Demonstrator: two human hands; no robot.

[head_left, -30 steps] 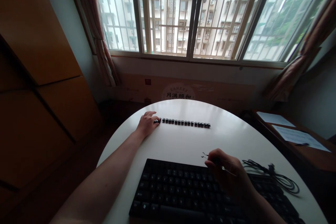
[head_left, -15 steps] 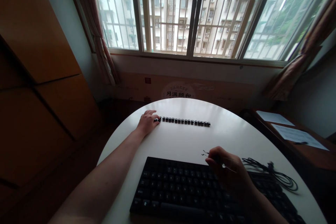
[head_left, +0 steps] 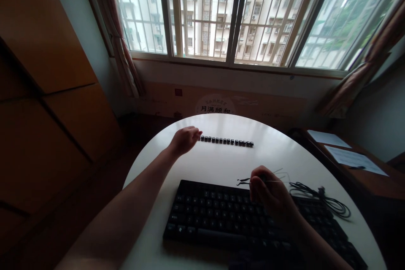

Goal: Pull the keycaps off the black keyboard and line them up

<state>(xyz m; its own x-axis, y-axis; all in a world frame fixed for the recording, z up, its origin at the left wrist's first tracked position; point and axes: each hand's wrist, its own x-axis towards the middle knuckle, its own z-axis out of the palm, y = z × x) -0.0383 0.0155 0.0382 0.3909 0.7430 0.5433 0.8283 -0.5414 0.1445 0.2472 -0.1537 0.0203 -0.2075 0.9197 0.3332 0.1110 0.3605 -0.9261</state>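
Note:
My left hand (head_left: 186, 140) is closed at the left end of a row of small black keycaps (head_left: 228, 141) on the white round table. Its fingertips are pressed together; whatever lies between them is hidden. In the closed fingers of my right hand (head_left: 270, 187) is a wire keycap puller (head_left: 243, 182), its hooked dark tips pointing left and its thin wires showing behind the hand. Below that hand lies a black keyboard (head_left: 218, 219), whose right part is partly covered by the hand and forearm.
A coiled black cable (head_left: 329, 200) rests at the keyboard's upper right. The white table (head_left: 152, 152) has a curved edge. To the right, papers (head_left: 351, 159) and a pen (head_left: 357, 168) lie on a brown surface. A wooden cabinet stands left, a barred window beyond.
My left hand has gone from spread fingers to a closed pose and shifted slightly right along the keycap row. My right hand has turned a little, with the puller now pointing more leftward.

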